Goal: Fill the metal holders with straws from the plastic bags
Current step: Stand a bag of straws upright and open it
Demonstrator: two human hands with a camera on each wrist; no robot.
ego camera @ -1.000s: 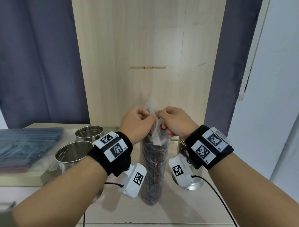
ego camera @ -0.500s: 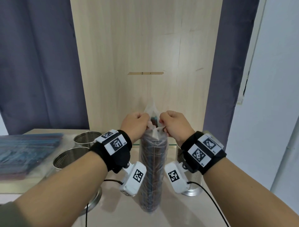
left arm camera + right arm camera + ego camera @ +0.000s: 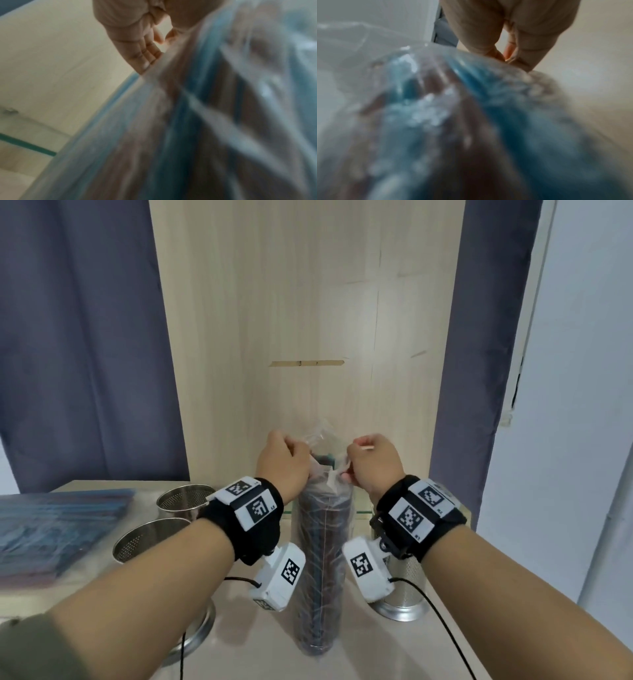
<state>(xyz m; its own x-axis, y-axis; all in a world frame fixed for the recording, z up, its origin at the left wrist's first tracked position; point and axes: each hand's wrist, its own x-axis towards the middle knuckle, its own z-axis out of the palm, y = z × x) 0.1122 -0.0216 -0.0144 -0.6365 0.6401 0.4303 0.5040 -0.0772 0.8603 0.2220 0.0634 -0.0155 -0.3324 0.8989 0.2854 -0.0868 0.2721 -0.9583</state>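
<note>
A clear plastic bag of dark and blue straws (image 3: 322,559) stands upright on the table in front of me. My left hand (image 3: 284,463) pinches the left side of the bag's mouth and my right hand (image 3: 371,465) pinches the right side, with the plastic pulled apart between them. Straw tips (image 3: 325,460) show in the opening. Both wrist views are filled with the blurred bag (image 3: 205,128) (image 3: 453,121) and curled fingers (image 3: 144,54) (image 3: 496,54). Two perforated metal holders (image 3: 147,539) (image 3: 181,501) stand to the left, a third (image 3: 407,583) behind my right wrist.
More bagged straws (image 3: 51,529) lie flat on a raised board at the left. A wooden panel (image 3: 308,337) rises behind the table, with dark curtains on both sides and a white wall at the right. Cables run from both wrist cameras across the tabletop (image 3: 246,642).
My hands have drawn apart sideways, spreading the top of the bag wider so the straw tips show. The bag still stands in the same spot.
</note>
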